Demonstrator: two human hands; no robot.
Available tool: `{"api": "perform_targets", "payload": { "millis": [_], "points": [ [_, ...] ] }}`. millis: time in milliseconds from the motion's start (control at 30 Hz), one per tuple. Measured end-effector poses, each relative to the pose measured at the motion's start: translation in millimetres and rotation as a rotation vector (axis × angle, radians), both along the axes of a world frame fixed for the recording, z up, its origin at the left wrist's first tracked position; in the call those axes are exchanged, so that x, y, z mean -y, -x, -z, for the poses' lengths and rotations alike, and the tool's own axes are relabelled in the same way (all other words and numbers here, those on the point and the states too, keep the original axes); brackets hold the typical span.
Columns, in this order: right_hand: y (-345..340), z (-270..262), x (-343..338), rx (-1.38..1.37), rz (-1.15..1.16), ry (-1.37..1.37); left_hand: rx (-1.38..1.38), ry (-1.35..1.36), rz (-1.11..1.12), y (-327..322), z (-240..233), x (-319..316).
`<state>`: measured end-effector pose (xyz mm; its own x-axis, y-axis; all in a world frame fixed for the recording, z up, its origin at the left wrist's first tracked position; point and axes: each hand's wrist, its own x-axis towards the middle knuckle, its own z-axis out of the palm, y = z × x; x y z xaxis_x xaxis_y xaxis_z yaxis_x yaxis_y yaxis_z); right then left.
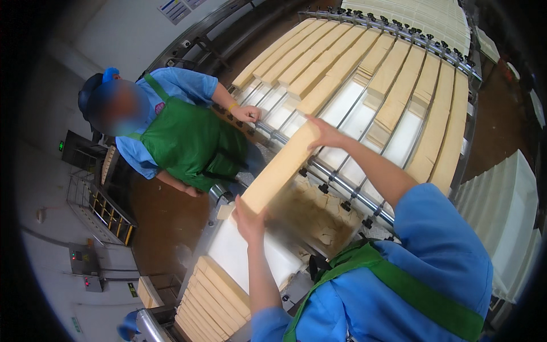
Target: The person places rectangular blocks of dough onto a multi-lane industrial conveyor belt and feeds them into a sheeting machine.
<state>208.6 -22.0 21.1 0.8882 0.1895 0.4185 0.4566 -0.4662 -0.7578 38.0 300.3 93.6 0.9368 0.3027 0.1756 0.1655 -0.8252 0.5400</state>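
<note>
Both my hands hold a long pale-yellow block (280, 164), which looks like pressed bean curd, tilted over the gap between two conveyors. My left hand (250, 220) grips its near end, above a white belt (239, 252). At the far end, my right hand (324, 132) clasps the block beside the steel rail (342, 181) of the lane conveyor. Just past that end lies another long block (333, 81) in a lane. Below the held block is a bin of broken pale pieces (318, 213). A small flat piece (225, 212) shows beside my left hand.
Several long blocks (444, 124) lie in lanes split by metal rods. A co-worker in a green apron (196, 145) stands opposite, one hand (246, 113) at the rail's end. Sliced strips (213, 299) fill the lower belt. White stacked trays (500, 222) stand at right.
</note>
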Motion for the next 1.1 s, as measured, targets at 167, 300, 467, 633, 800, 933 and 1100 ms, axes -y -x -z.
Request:
{"api": "perform_targets", "payload": {
  "millis": [167, 300, 467, 633, 800, 933, 1100],
  "points": [
    [-70, 33, 51, -0.431, 0.282, 0.261, -0.047, 0.112, 0.097, -71, 15, 46],
    [-116, 50, 101, -0.447, 0.524, 0.429, -0.030, 0.114, 0.277, -112, 36, 85],
    [-150, 35, 159, -0.584, 0.490, 0.556, -0.110, 0.047, 0.310, -140, 60, 138],
    [-166, 56, 192, -0.341, 0.750, 0.617, -0.189, 0.113, 0.365, -164, 62, 185],
    [-168, 52, 194, -0.470, 0.744, 0.481, -0.234, 0.233, 0.342, -173, 87, 205],
    [-156, 28, 199, -0.366, 0.859, 0.758, -0.212, 0.237, 0.403, -186, 86, 227],
    [-149, 42, 222, -0.276, 0.945, 0.844, -0.303, 0.845, 0.405, -196, 94, 221]
  ]
}}
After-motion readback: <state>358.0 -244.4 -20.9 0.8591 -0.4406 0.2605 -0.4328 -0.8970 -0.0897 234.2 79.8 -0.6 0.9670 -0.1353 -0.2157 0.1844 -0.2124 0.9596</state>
